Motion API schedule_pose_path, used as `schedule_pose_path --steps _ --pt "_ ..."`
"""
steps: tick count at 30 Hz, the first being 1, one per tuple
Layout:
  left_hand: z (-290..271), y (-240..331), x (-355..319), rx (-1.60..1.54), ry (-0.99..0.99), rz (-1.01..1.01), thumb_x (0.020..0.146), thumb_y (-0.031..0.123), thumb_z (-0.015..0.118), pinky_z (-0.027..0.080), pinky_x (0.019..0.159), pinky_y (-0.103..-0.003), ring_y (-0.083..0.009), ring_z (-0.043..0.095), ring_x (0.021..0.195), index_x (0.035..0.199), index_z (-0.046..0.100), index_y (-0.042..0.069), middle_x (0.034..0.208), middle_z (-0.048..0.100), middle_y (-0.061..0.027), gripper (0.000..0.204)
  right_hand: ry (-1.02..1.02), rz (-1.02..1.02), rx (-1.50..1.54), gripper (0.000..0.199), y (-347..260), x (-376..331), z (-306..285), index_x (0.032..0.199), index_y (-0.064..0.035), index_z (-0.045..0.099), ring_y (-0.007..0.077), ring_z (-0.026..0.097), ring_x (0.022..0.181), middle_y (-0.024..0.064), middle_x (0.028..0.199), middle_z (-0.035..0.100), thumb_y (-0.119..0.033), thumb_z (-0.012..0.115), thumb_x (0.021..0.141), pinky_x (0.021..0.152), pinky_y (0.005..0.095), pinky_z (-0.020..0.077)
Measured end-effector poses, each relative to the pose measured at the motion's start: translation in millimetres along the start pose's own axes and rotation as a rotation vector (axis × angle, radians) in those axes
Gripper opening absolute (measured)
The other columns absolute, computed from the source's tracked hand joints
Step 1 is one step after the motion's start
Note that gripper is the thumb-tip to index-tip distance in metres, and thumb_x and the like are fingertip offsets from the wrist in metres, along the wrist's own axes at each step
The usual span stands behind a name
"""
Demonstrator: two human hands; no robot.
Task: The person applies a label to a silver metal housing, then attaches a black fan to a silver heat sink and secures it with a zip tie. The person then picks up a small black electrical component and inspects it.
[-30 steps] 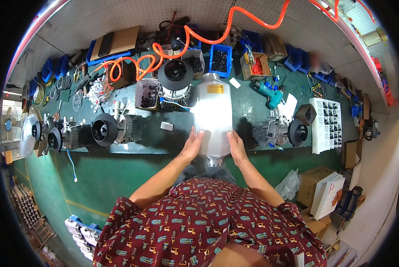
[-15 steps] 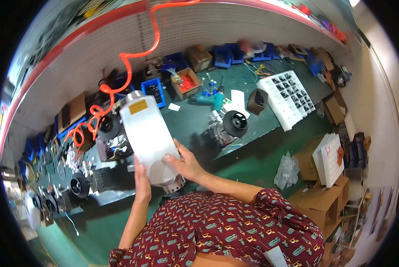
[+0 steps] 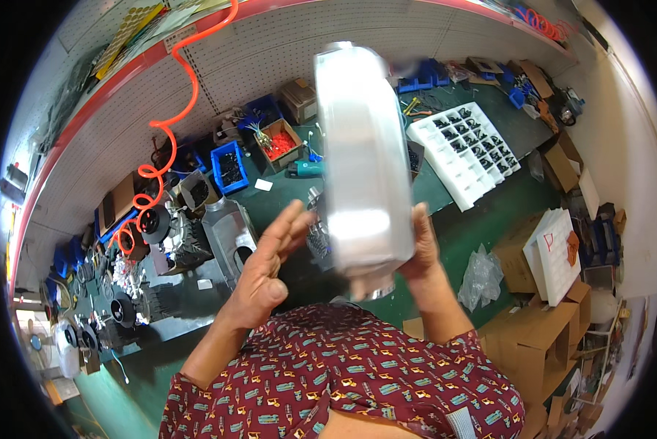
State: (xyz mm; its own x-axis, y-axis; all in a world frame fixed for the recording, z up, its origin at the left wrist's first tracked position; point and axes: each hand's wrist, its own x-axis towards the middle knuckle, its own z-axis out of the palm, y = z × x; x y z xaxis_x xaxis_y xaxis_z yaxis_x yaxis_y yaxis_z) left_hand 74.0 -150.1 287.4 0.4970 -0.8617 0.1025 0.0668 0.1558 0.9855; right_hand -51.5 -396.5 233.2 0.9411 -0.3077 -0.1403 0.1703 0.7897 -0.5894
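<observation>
Silver housing (image 3: 361, 154) upright, long axis vertical; right hand (image 3: 422, 245) grip grasping it, left hand (image 3: 270, 271) released beside.

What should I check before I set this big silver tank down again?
1. Right hand on the silver tank: ok, it presses against the tank's right side.
2. Left hand on the tank: not ok, its palm is open and the fingers sit apart from the tank's left side.
3. Tank steady: cannot tell, it is blurred in the picture.
4. Free spot on the green bench: ok, bare green surface shows right of the tank.
5. White parts tray: ok, it lies further right, apart from the tank.
6. Grey metal housing: ok, it lies on the bench behind the left hand, apart from the tank.
</observation>
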Motion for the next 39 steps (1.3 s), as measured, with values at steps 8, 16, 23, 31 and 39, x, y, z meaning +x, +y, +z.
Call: schedule_pose_path --steps 8,16,23,31,39 --pt "-22 -68 -56 0.103 0.211 -0.316 0.092 0.069 0.060 0.045 0.108 -0.039 -0.0231 0.063 0.121 0.146 0.052 -0.002 0.130 0.068 -0.0168 0.089 0.327 -0.328 -0.849 0.081 -94 80 -199 0.146 0.0051 0.049 0.0222 0.066 0.113 0.0156 0.126 0.067 -0.019 0.087 0.079 0.098 0.0350 0.0533" --pt "-46 -143 -156 -0.027 0.669 -0.606 0.106 0.039 0.054 0.050 0.100 -0.035 -0.0185 0.064 0.109 0.140 0.056 -0.003 0.121 0.071 -0.0138 0.054 0.364 -0.060 -1.001 0.082 -9 155 -282 0.146 0.0059 0.046 0.0251 0.067 0.109 0.0184 0.125 0.066 -0.007 0.087 0.076 0.095 0.0362 0.0550" --pt "-63 -170 -216 -0.140 1.032 -0.835 0.105 0.046 0.054 0.053 0.094 -0.035 -0.0174 0.065 0.104 0.131 0.063 -0.001 0.119 0.071 -0.0120 0.055 0.277 -0.122 -1.179 0.057 22 153 -345 0.137 0.0081 0.057 0.0213 0.066 0.109 0.0145 0.121 0.068 -0.012 0.079 0.089 0.097 0.0332 0.0515" --pt "-175 -221 -197 -0.786 1.256 -0.469 0.101 0.063 0.049 0.047 0.109 -0.049 -0.0303 0.060 0.117 0.154 0.031 -0.007 0.138 0.058 -0.0242 0.089 0.818 -0.608 -1.265 0.029 -56 137 -285 0.101 0.0033 0.071 0.0151 0.067 0.088 0.0089 0.095 0.074 -0.025 0.066 0.101 0.079 0.0303 0.0538" --pt "-258 -246 -123 -1.277 1.382 -0.281 0.082 0.089 0.049 0.045 0.110 -0.057 -0.0448 0.043 0.140 0.159 -0.012 -0.005 0.155 0.026 -0.0394 0.136 -0.061 -0.418 -1.104 0.020 78 139 72 0.112 0.0011 0.069 0.0152 0.068 0.095 0.0091 0.109 0.071 -0.015 0.064 0.101 0.079 0.0279 0.0544"
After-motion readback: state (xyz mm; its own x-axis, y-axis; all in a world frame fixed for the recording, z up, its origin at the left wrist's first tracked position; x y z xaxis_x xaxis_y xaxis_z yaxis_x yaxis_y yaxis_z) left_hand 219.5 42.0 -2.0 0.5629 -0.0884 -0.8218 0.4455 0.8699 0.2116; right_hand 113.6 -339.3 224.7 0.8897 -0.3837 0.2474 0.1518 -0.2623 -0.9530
